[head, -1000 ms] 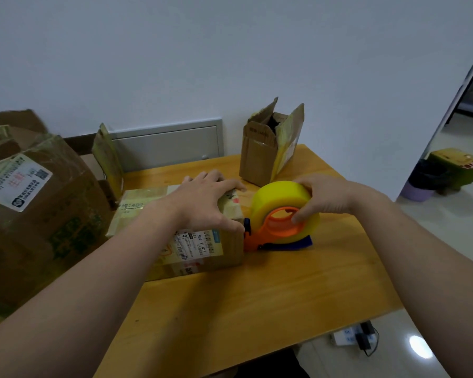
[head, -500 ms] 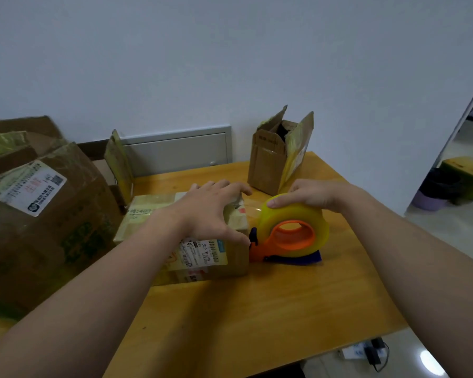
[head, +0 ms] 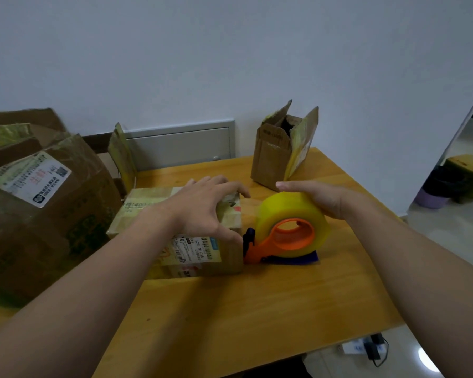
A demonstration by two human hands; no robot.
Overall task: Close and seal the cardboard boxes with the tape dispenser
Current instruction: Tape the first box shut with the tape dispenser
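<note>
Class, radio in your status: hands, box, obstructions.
Left hand grips small box. Right hand flat on tape dispenser, set at box's end. Open box behind, apart.

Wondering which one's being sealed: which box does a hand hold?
The low box in the middle, beside the tape dispenser: the left hand holds its top. The tall box behind stands open, untouched.

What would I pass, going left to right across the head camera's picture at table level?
Large labelled box → small box, gripped by the left hand → tape dispenser, with the right hand resting on its roll → purple pot on the floor.
</note>
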